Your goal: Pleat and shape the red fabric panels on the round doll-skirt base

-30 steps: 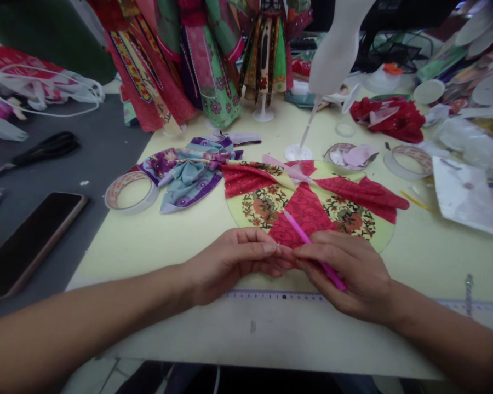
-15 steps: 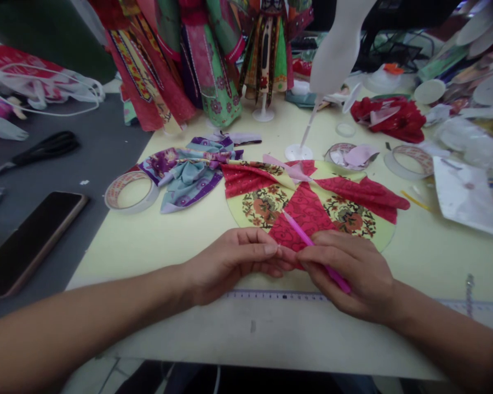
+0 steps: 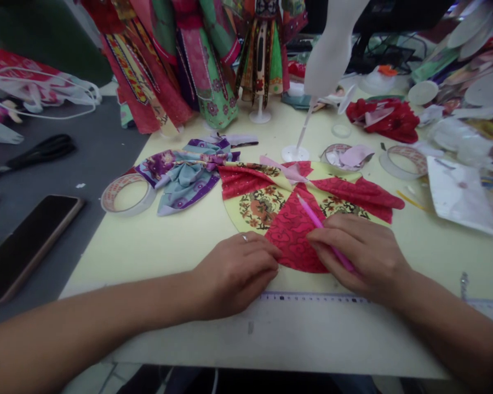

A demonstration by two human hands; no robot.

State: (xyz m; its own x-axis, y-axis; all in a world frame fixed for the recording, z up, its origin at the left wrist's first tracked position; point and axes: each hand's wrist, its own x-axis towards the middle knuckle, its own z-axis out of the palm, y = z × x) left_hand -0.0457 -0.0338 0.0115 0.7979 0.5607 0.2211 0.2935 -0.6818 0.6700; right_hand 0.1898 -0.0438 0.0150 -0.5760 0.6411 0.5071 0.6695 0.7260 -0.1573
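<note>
Well, left hand [image 3: 239, 274] curls downward; right hand [image 3: 361, 256] pinches slim pink tool [image 3: 311, 213].

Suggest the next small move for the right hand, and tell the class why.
Perhaps lower the slim, bright-pink, pen-shaped tool toward the red, swirl-patterned fabric panel: the right hand grips the tool, its tip appears over the panel, though contact is unclear, and the left hand sits at the panel's left edge, possibly steadying it.

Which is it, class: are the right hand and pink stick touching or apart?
Touching: the head view shows the right hand gripping the pink stick.
</note>
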